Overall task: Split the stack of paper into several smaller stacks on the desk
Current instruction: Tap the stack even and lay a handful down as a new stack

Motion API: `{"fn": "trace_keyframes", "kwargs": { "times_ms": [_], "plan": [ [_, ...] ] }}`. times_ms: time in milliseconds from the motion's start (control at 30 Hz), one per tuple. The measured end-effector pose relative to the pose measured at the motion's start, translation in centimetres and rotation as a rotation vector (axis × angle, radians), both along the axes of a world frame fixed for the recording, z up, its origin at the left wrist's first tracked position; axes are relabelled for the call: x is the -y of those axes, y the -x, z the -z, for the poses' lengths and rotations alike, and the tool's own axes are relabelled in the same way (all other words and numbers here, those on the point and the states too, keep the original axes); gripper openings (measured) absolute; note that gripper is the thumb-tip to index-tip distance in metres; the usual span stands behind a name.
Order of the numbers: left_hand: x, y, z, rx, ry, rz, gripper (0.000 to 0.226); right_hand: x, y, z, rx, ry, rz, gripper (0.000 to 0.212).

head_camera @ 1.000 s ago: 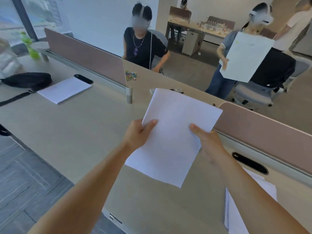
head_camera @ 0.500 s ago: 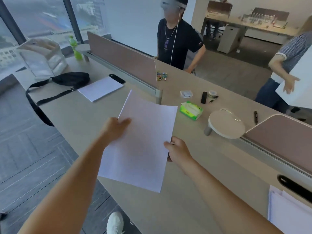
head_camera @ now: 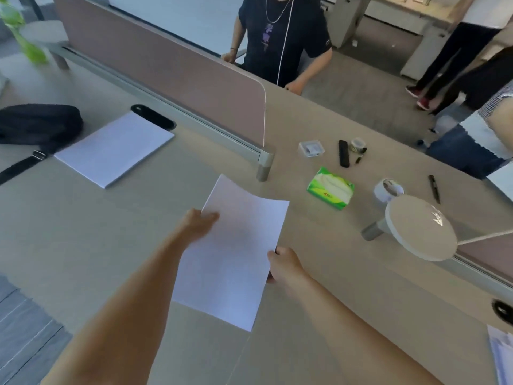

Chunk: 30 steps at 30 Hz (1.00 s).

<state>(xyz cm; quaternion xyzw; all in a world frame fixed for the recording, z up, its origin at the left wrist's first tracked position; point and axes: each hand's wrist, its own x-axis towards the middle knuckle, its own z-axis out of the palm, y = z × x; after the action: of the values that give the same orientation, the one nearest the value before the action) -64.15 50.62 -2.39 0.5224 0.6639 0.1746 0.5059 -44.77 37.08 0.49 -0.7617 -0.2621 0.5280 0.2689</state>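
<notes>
I hold a thin bundle of white paper [head_camera: 233,254] just above the beige desk [head_camera: 83,245], in the middle of the head view. My left hand [head_camera: 198,222] pinches its left edge near the far corner, thumb on top. My right hand [head_camera: 283,265] grips its right edge, fingers curled underneath. A neat stack of white paper [head_camera: 113,148] lies flat on the desk at the far left. Another pile of loose sheets [head_camera: 501,354] shows at the lower right edge, mostly cut off.
A pink divider panel [head_camera: 172,68] runs along the desk's far side. A black bag [head_camera: 36,123] lies left of the far stack. A green tissue pack [head_camera: 331,188], tape roll [head_camera: 387,188], pens and a round white stand [head_camera: 420,226] sit to the right. People stand beyond the desk.
My view and both hands have swung left along the desk, carrying the held sheets away from the right-hand pile and lower toward the desktop. The far left stack is now closer.
</notes>
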Motion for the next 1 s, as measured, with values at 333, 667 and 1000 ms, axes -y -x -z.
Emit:
{"fn": "trace_keyframes", "kwargs": {
  "times_ms": [333, 667, 1000],
  "plan": [
    [-8.5, -6.3, 5.0, -0.091, 0.107, 0.233, 0.05, -5.8, -4.1, 7.2, 0.017, 0.16, 0.093, 0.052],
    [-11.8, -9.3, 7.7, -0.265, 0.155, 0.34, 0.06, -8.3, -7.8, 6.8, -0.018, 0.301, -0.022, 0.035],
    [-10.5, -10.2, 6.8, -0.554, 0.019, 0.363, 0.063, -8.4, -8.7, 7.4, 0.08, 0.236, -0.155, 0.037]
  ]
}}
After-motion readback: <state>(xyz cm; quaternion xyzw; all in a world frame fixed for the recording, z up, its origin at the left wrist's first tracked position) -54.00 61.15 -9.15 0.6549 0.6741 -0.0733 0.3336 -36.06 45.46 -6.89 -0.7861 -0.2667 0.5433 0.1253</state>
